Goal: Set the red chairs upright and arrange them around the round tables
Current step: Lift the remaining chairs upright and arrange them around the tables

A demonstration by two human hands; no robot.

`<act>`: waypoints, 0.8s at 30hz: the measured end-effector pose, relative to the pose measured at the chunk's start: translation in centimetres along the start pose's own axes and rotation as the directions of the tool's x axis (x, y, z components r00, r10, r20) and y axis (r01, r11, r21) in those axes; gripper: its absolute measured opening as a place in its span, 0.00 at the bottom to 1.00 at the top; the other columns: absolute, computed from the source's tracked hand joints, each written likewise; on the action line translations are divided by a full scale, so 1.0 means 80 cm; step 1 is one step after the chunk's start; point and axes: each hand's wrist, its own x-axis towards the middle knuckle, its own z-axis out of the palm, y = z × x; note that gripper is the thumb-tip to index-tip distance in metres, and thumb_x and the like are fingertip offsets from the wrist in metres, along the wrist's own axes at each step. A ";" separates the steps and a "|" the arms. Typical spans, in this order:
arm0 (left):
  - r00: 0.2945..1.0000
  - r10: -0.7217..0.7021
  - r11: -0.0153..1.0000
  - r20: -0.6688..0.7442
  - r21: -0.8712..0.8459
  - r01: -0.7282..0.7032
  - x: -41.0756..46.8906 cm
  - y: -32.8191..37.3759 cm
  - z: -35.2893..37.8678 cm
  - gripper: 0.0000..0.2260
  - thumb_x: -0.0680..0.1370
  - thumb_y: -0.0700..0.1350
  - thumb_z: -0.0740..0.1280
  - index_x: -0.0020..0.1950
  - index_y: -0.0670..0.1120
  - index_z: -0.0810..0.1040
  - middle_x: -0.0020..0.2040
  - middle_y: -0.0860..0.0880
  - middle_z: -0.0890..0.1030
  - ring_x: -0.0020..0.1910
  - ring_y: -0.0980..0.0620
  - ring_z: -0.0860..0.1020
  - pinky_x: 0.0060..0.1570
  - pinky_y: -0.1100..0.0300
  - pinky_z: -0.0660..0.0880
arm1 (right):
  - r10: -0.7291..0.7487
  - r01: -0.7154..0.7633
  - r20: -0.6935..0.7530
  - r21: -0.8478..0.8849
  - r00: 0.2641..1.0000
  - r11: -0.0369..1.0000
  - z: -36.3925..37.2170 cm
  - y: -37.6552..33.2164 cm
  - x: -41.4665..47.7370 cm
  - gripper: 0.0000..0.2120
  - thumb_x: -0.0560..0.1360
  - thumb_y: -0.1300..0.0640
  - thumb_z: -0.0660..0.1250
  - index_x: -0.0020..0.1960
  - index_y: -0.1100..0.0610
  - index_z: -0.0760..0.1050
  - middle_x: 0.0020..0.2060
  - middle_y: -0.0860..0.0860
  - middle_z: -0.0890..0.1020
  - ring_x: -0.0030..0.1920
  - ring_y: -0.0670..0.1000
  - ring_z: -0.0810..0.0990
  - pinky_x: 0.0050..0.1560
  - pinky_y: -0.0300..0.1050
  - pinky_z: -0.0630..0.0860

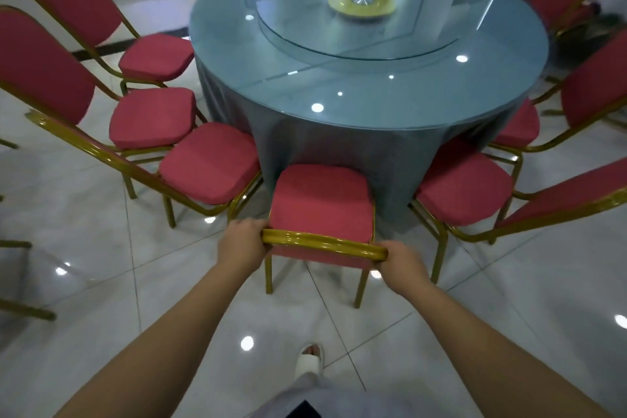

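Both hands, left hand [242,241] and right hand [402,266], clasp the gold top rail of the red padded chair [320,204], upright at the grey-clothed round glass-topped table [368,54]. Best slid straight in, centred between its neighbours.

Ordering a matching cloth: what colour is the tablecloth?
The tablecloth is plain grey-blue; it shows best in the head view.

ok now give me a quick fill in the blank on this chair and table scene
1. The top of the table is ____ in shape.
2. The left hand and right hand grip a chair whose seat points toward the ____.
3. The chair's seat cushion is ____ in colour.
4. The floor is laid with glossy white ____.
Missing words: round; table; red; tiles.
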 end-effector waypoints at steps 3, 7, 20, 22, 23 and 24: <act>0.999 0.033 0.999 0.009 0.000 -0.033 0.031 0.011 -0.006 0.05 0.74 0.47 0.71 0.48 0.54 0.81 0.44 0.52 0.79 0.49 0.46 0.77 0.39 0.55 0.73 | 0.050 -0.051 -0.010 -0.032 0.999 0.998 -0.014 -0.008 0.016 0.09 0.75 0.62 0.64 0.42 0.51 0.80 0.37 0.51 0.81 0.40 0.53 0.79 0.43 0.50 0.79; 0.995 0.069 0.997 0.066 -0.042 -0.066 0.049 0.016 -0.014 0.04 0.74 0.45 0.70 0.47 0.52 0.80 0.44 0.51 0.79 0.50 0.45 0.77 0.41 0.53 0.75 | 0.088 -0.089 -0.018 -0.077 0.996 0.993 -0.015 -0.010 0.019 0.10 0.76 0.61 0.63 0.39 0.49 0.77 0.36 0.50 0.80 0.40 0.52 0.80 0.42 0.49 0.79; 0.989 -0.062 0.976 0.136 -0.198 0.088 0.033 0.011 0.000 0.38 0.70 0.47 0.77 0.75 0.61 0.62 0.76 0.50 0.60 0.76 0.46 0.57 0.71 0.49 0.63 | -0.162 0.116 0.331 0.152 0.930 0.981 -0.068 -0.011 0.017 0.17 0.65 0.34 0.74 0.50 0.30 0.72 0.47 0.35 0.78 0.47 0.37 0.77 0.40 0.33 0.70; 0.976 -0.183 0.933 0.117 -0.292 0.210 0.022 0.000 -0.002 0.40 0.72 0.47 0.76 0.76 0.64 0.56 0.79 0.53 0.54 0.78 0.47 0.54 0.72 0.49 0.61 | -0.270 0.175 0.303 0.305 0.914 0.936 -0.078 -0.035 0.023 0.22 0.63 0.30 0.73 0.55 0.28 0.72 0.51 0.29 0.76 0.52 0.29 0.74 0.43 0.28 0.70; 0.964 -0.238 0.902 0.116 -0.343 0.263 0.014 -0.008 -0.004 0.39 0.73 0.47 0.75 0.76 0.63 0.56 0.79 0.53 0.54 0.77 0.48 0.56 0.72 0.50 0.62 | -0.306 0.201 0.274 0.353 0.912 0.914 -0.078 -0.051 0.028 0.23 0.66 0.32 0.73 0.58 0.31 0.73 0.54 0.29 0.75 0.55 0.28 0.73 0.46 0.27 0.69; 0.954 -0.273 0.875 0.127 -0.380 0.301 0.005 -0.019 -0.008 0.37 0.74 0.47 0.74 0.76 0.62 0.57 0.79 0.53 0.56 0.76 0.50 0.58 0.71 0.53 0.63 | -0.336 0.227 0.246 0.383 0.909 0.895 -0.074 -0.069 0.033 0.21 0.69 0.35 0.73 0.60 0.33 0.73 0.56 0.30 0.74 0.57 0.29 0.72 0.48 0.26 0.69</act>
